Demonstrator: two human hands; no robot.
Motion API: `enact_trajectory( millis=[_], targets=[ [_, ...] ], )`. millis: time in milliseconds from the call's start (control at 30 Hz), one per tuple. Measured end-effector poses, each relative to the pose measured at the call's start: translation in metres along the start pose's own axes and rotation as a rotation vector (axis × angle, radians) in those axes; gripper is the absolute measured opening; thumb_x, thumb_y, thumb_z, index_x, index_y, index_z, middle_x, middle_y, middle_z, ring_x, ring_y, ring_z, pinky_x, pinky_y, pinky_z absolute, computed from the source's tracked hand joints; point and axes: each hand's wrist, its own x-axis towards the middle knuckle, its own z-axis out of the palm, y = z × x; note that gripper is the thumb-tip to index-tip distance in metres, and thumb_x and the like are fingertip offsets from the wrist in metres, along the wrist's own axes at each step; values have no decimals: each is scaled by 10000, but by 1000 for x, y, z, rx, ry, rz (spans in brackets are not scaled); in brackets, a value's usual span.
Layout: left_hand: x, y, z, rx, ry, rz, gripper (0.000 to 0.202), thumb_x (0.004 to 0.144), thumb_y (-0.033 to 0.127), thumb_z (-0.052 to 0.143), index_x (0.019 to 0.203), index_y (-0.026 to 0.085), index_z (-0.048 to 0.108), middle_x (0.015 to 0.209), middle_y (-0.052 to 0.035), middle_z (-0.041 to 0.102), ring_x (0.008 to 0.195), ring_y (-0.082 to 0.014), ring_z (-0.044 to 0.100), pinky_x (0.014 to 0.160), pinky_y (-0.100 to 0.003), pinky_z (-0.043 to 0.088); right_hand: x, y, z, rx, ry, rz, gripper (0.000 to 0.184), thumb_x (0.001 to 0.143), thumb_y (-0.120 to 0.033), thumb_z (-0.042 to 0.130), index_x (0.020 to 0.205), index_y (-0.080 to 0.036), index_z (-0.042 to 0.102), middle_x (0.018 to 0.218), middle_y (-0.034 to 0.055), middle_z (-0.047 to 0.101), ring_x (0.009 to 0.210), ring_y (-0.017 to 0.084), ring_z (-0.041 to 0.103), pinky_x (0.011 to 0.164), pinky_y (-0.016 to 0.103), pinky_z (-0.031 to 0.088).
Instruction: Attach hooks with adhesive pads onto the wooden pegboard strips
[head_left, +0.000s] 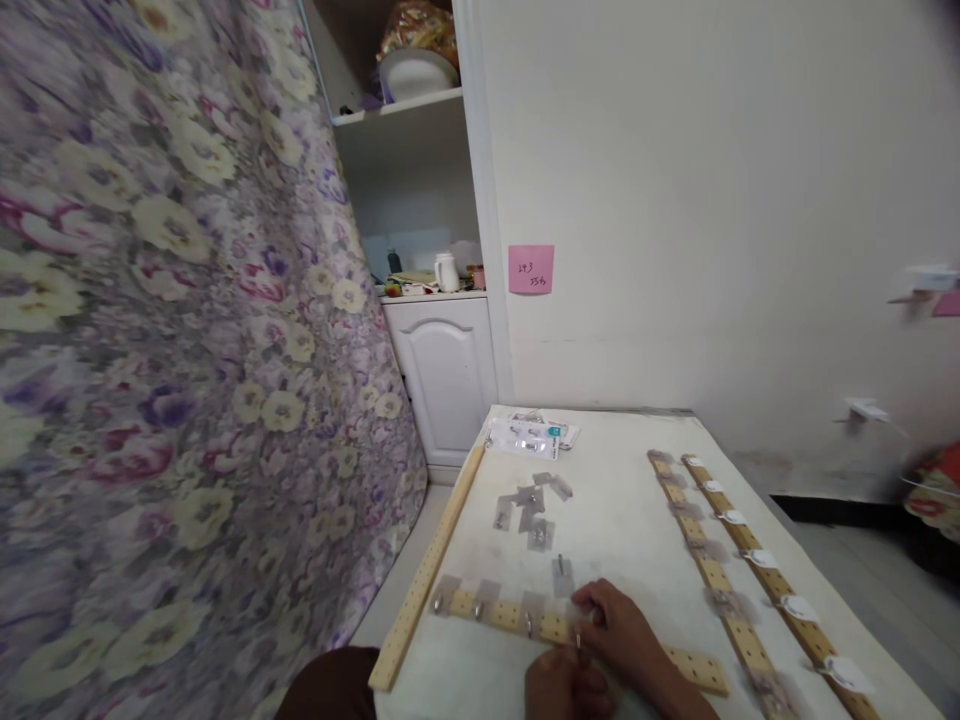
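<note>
A perforated wooden strip (504, 616) lies crosswise near the front of the white table, with several clear adhesive hooks (529, 624) along its left part. My right hand (626, 632) reaches over the strip, fingers pinched at a metal hook (578, 646) on a clear patch. Just below it, my left hand (559, 686) is curled closed against the same hook; the fingers hide most of its patch. Beyond my right hand lies one loose clear hook (562, 576). Farther back is a scattered group of clear hooks (538, 533).
A bare perforated strip (429, 575) runs along the table's left edge. On the right lie two strips, one with clear hooks (709, 560) and one with white pieces (761, 558). Plastic packaging (525, 437) sits at the back. A floral curtain (195, 350) hangs left.
</note>
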Motion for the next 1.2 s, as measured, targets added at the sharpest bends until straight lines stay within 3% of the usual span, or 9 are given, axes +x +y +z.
enact_trajectory(
  millis=[433,967,1100,1200],
  targets=[
    [-1,-1,0,43,20,3,296,623,454,596,651,168,528,482,-14,591,377,-124,522,404,-220,292,6,4,0,15,-45,52,297,565,-187,590,860,-195,627,774,-2,607,679,149,555,631,236,407],
    [4,-6,-3,5,-19,-24,290,609,446,607,676,180,511,469,9,584,355,-117,508,381,-213,272,4,3,-5,96,-65,-3,325,593,-206,598,915,-187,638,800,17,629,722,165,573,656,245,430],
    [5,-6,-2,-9,-6,-37,249,603,407,579,679,181,509,440,11,574,339,-120,503,375,-209,253,8,10,-9,222,1,-46,251,698,-254,498,889,-161,632,809,48,660,767,184,601,712,271,451],
    [4,-7,-3,-6,-9,-47,250,584,398,581,677,178,511,422,12,567,324,-121,493,374,-211,254,13,10,-14,189,65,-27,216,702,-253,471,827,-164,623,723,31,654,694,179,592,650,263,442]
  ],
)
